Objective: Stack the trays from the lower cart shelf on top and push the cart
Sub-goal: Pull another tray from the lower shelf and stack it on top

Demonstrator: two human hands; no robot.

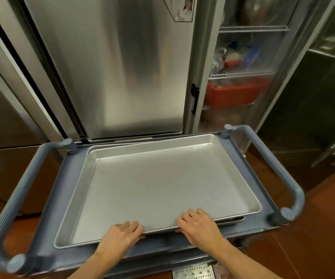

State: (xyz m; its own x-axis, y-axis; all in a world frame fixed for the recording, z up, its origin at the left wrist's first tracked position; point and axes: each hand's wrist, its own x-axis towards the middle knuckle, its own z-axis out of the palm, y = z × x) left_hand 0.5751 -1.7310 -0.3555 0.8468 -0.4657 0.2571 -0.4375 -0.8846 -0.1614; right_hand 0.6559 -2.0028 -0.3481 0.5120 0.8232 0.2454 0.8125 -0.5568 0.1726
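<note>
Lower centre: left hand (120, 236) and right hand (200, 226) grasp the top tray (158, 188) by its near rim, likely squaring it on the stack atop the cart (267, 200).

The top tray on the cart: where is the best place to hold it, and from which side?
Probably the near long rim of the top tray, approached from the person's side: the rolled lip overhangs there, and both hands, left and right, already rest on it.
</note>
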